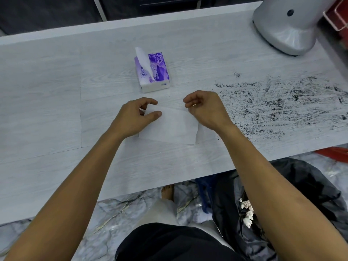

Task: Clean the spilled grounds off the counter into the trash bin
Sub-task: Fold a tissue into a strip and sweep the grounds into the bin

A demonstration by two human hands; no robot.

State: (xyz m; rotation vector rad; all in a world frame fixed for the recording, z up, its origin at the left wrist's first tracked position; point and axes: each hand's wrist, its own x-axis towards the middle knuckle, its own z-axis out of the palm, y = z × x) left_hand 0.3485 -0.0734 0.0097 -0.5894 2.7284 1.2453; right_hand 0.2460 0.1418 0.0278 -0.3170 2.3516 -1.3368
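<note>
A white tissue (175, 127) is stretched between my two hands just above the pale wood-grain counter (47, 110). My left hand (135, 117) pinches its left top corner between thumb and fingers. My right hand (205, 108) pinches the right top corner with curled fingers. Dark spilled grounds (278, 104) are smeared over the counter to the right of my right hand. A trash bin lined with a black bag (301, 185) stands on the floor below the counter's right front edge, with crumpled white tissues (247, 213) inside.
A purple and white tissue box (153, 72) with a sheet sticking up sits just beyond my hands. A silver appliance base (288, 29) stands at the counter's far right. A red object (335, 153) lies on the marble floor by the bin.
</note>
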